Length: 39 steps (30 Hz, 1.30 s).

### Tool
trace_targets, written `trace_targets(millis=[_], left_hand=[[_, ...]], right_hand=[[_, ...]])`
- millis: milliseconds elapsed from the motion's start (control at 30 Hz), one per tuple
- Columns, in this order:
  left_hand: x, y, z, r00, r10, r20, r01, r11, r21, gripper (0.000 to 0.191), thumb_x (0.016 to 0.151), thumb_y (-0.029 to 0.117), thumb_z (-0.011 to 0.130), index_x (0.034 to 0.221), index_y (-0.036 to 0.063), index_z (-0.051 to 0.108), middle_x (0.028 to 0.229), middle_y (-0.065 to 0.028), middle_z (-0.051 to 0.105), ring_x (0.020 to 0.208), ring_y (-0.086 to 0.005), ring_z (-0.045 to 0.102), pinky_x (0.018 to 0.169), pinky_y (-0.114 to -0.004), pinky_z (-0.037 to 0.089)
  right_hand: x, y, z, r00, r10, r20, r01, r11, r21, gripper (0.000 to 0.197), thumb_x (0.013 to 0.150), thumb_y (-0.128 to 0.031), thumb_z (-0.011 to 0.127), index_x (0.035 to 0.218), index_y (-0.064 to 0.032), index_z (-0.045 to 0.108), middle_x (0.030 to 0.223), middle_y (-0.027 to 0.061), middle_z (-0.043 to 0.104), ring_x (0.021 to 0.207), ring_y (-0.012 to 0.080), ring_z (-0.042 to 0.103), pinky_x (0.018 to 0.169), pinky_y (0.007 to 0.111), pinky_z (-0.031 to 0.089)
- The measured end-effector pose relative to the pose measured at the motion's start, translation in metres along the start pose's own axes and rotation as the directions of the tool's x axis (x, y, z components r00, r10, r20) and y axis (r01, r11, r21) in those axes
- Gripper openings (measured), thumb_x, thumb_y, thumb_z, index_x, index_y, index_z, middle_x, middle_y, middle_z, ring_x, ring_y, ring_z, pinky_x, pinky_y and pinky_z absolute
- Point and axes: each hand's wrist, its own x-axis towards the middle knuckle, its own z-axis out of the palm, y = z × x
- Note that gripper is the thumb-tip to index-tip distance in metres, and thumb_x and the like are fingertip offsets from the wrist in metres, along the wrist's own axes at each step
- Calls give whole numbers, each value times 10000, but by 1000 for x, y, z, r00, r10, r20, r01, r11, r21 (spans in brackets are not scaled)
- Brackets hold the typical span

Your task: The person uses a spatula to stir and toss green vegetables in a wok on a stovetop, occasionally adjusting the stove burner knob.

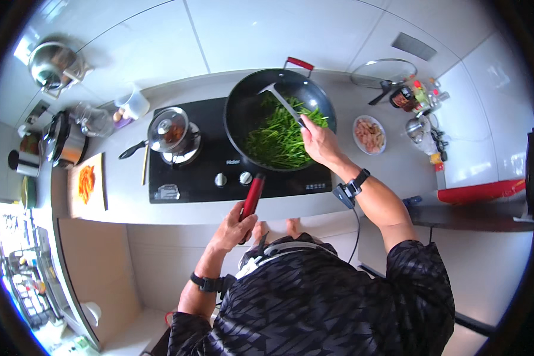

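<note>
A large dark wok [244,111] stands on the right part of the black gas hob [209,187]. Chopped green stalks [280,138] lie in its lower right half. My left hand [236,227] is closed around the wok's red handle [252,196], in front of the hob. Over the wok, my right hand [318,140] grips the dark handle of a metal spatula [282,100], whose blade is raised above the wok's inside, up and left of the stalks. The burner under the wok is hidden.
A small lidded pan [169,129] sits on the left burner, its handle pointing left. A plate of pale pink pieces [369,135] is right of the wok. Farther right are a glass lid [382,73] and bottles [420,95]. Sliced orange vegetable [86,183] lies on a board [99,196] at left.
</note>
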Motion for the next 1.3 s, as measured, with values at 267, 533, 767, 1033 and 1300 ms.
trace_targets(millis=[267,533,767,1033,1300], left_hand=[[4,-9,-3,999,7,-32,-4,996,87,495,917,286,666,1294,-4,530,873,-89,628,777,-161,594,676,-309,489],[4,-10,-5,999,-25,-25,27,996,84,504,922,280,662,1320,6,513,806,-67,602,687,-125,565,591,-292,457],[2,-5,-5,999,-43,-26,46,989,139,506,924,290,655,1322,9,517,838,-78,608,726,-141,581,623,-298,469],[1,-7,-5,998,-46,-49,53,986,157,571,912,323,655,1366,12,502,852,-98,642,742,-176,621,653,-315,492],[3,-4,-2,999,-35,-21,38,985,170,611,926,356,652,1376,-21,483,916,-119,635,819,-198,617,721,-322,497]], right_hand=[[-68,27,-76,974,133,184,-152,984,96,346,982,-190,553,1297,-67,625,766,200,677,589,310,627,564,410,482],[-87,13,-221,894,155,421,-256,946,196,340,973,-108,569,1296,-19,627,709,65,588,627,111,522,597,280,459],[-97,34,-131,948,79,309,-121,986,117,364,959,-179,577,1304,-75,631,732,241,629,615,341,642,602,405,497],[-33,12,-72,982,150,113,-175,953,248,348,973,-209,585,1273,-42,645,638,187,581,523,190,533,536,365,437],[-13,-7,-38,977,122,177,-166,952,258,355,987,-204,555,1297,-43,618,793,260,652,655,323,669,626,391,509]])
